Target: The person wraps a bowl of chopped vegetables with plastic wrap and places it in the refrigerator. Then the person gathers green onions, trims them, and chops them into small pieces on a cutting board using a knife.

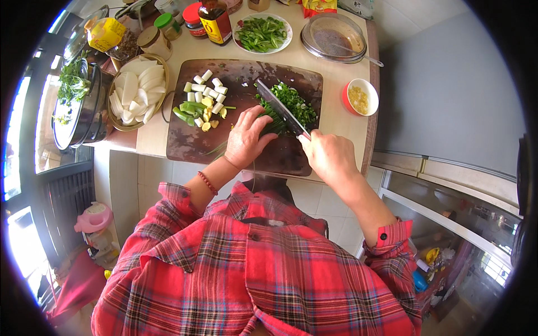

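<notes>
My right hand (330, 157) grips the handle of a kitchen knife (280, 106), its blade slanting up and left across green scallion tops. My left hand (250, 136) presses a bundle of uncut scallion greens (274, 122) against the dark cutting board (197, 145), fingertips just left of the blade. Finely chopped scallion greens (300, 105) are heaped on the blade's right side. On the board's left lie several white scallion segments (197, 87), thicker green pieces (191, 108) and ginger slices (206, 126). A few long green strands trail below my left wrist.
A bowl of sliced white vegetable (138, 90) stands left of the board. Behind it are a plate of sliced green peppers (265, 35), a sauce bottle (215, 25) and a mesh strainer (334, 35). A red-and-white bowl with minced garlic (359, 100) sits near the right table edge.
</notes>
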{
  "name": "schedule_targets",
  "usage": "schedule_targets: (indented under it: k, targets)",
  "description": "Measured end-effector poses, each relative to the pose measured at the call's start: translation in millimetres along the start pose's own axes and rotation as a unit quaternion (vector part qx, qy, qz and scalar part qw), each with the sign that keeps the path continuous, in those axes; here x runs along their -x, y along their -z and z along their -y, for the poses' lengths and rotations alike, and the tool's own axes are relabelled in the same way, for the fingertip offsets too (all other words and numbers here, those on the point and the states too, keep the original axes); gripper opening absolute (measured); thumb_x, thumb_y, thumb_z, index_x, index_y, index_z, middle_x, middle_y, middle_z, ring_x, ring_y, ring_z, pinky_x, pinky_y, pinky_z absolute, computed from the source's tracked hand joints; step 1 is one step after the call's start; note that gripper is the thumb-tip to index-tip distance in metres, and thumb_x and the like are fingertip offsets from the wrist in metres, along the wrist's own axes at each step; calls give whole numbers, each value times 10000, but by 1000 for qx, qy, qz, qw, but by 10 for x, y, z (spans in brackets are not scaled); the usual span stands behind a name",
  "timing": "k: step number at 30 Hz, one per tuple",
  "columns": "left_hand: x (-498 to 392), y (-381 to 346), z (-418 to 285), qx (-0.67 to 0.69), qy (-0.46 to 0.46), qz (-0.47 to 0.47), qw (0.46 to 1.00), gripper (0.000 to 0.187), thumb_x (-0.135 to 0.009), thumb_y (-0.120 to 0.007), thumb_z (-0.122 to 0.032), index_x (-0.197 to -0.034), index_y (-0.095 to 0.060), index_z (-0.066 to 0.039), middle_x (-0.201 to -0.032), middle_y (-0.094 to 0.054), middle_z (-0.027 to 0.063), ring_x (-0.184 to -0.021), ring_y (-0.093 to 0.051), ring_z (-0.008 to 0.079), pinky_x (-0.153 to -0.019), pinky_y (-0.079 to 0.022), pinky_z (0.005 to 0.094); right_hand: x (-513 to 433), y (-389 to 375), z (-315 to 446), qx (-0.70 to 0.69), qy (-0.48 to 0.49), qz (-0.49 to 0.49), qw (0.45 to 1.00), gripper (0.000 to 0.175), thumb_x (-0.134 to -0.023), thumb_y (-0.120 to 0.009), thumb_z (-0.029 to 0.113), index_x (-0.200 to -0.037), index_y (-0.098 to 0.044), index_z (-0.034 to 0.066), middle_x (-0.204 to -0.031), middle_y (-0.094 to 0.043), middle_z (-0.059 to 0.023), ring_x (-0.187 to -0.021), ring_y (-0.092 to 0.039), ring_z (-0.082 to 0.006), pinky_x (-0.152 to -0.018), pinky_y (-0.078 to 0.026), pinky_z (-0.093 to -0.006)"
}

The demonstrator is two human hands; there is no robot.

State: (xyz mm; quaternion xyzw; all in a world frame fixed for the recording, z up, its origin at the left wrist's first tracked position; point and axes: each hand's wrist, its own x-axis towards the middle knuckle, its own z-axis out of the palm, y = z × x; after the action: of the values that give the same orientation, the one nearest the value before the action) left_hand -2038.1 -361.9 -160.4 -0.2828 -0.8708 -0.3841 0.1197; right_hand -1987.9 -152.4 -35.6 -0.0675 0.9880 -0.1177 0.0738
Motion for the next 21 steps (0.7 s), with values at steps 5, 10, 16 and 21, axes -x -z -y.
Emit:
schedule_targets:
  k: [5, 10, 16, 21]
  targets:
    - [-13, -76, 97, 8, -3, 23, 1000, 286, -801, -810, -146, -1040, -670, -71, -1193, -652, 122, -1107, -620, 342, -909, -550, 428, 33, -76, -34, 8, 13, 20, 1000, 316, -990, -613, 266, -779, -679, 40, -625, -670, -184, -577, -683, -376, -567, -548, -483]
    - [-14, -126, 135, 6, -12, 24, 1000, 246, -803, -791, -115, -1011, -668, -63, -1170, -664, 118, -1081, -638, 337, -891, -558, 421, -246, -459, 36, -20, 26, -34, 999, 390, -1001, -618, 328, -735, -675, 47, -605, -656, -187, -567, -674, -387, -548, -538, -491]
    - [-17, -109, 118, -1, -23, 14, 1000, 226, -808, -782, -106, -998, -668, -63, -1158, -667, 118, -1073, -641, 336, -887, -559, 420, -235, -405, -33, -18, -2, -40, 999, 408, -1005, -616, 355, -746, -678, 46, -595, -651, -179, -564, -676, -378, -538, -533, -487]
    - [-6, -126, 115, 0, -12, 20, 1000, 224, -803, -784, -107, -990, -669, -63, -1163, -670, 118, -1062, -645, 336, -884, -560, 424, -42, -160, -42, -4, 12, -15, 1000, 411, -1004, -617, 355, -747, -681, 41, -596, -653, -178, -564, -676, -379, -538, -530, -487]
